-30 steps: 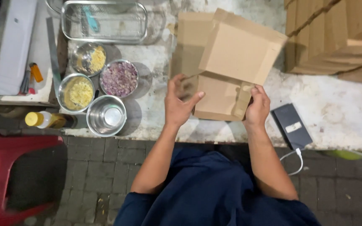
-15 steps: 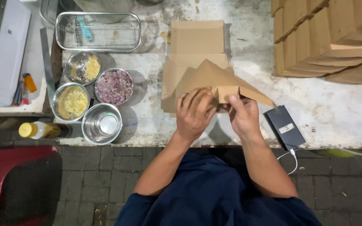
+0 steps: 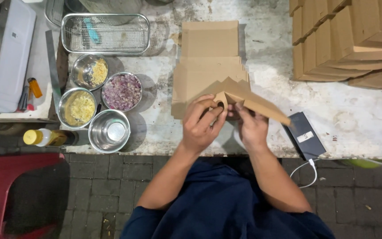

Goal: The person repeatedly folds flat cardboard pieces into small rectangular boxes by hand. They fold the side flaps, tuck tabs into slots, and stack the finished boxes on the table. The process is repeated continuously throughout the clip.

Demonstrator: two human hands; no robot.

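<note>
A brown cardboard box blank, partly folded, is held above the front of the white worktop. My left hand grips its near left corner, fingers curled round the edge. My right hand pinches the fold from below on the right. Under them lies a stack of flat cardboard blanks, reaching toward the back of the table.
Folded cardboard boxes are piled at the back right. A dark power bank with a white cable lies at the front right. Metal bowls of chopped food stand left, behind them a wire basket. A red stool is at lower left.
The cardboard blank has come down from an open, raised spread to a narrow folded shape close to me. Both hands have moved together onto its near edge.
</note>
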